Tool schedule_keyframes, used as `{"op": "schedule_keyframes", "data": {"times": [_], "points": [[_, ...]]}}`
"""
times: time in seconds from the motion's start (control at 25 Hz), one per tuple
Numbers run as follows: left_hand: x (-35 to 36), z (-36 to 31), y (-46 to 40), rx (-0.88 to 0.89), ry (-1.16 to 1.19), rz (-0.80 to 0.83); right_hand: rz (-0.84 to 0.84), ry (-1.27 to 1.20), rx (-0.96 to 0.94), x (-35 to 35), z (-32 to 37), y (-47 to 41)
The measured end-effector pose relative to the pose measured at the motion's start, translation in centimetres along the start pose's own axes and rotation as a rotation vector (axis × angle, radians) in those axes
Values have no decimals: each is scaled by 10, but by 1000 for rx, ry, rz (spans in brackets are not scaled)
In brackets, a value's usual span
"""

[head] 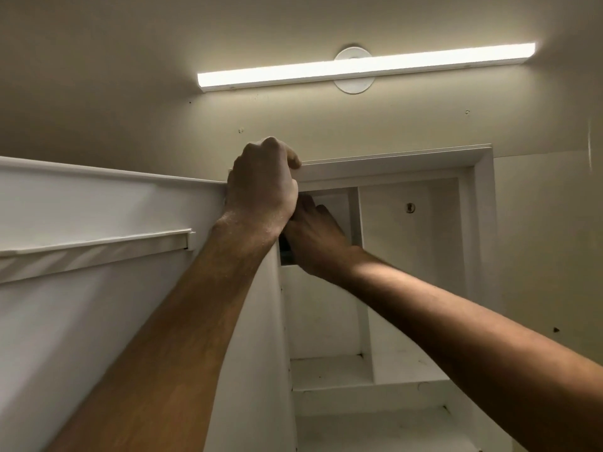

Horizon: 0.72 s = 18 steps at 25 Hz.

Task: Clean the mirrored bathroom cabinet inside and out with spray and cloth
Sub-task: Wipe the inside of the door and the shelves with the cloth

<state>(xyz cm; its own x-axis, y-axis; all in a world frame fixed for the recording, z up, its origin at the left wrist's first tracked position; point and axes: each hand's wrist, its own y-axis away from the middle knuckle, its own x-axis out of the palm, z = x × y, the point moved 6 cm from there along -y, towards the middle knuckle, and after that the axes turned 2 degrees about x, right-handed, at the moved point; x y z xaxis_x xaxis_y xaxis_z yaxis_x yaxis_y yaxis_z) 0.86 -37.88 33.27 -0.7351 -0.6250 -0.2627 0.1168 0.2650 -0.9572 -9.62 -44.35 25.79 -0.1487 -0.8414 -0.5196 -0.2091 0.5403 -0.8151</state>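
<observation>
Up close, the white recessed bathroom cabinet [476, 197] stands open in the beige wall, its bare white shelves [329, 370] showing small dark specks. The white door [98, 207] hangs swung out to the left, only its painted back and a thin rail in view. The left hand [261, 184] is curled over the top corner where door meets frame, gripping it. The right hand [313, 233] reaches into the upper left compartment, fingers pressed toward its wall; something dark sits under it, perhaps the cloth, though I cannot tell. To my mind, steadying the door while rubbing corners firmly serves best here.
</observation>
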Motion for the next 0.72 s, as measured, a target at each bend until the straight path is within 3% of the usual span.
{"op": "schedule_keyframes", "data": {"times": [0.28, 0.56, 0.72], "points": [[-2, 2, -4, -31, 4, 40, 156, 182, -303, -16, -15, 16], [-1, 1, -6, -49, 9, 46, 91, 379, -175, -21, -20, 10], [0, 2, -6, -46, 9, 52, 135, 330, -60, -19, -24, 7]]}}
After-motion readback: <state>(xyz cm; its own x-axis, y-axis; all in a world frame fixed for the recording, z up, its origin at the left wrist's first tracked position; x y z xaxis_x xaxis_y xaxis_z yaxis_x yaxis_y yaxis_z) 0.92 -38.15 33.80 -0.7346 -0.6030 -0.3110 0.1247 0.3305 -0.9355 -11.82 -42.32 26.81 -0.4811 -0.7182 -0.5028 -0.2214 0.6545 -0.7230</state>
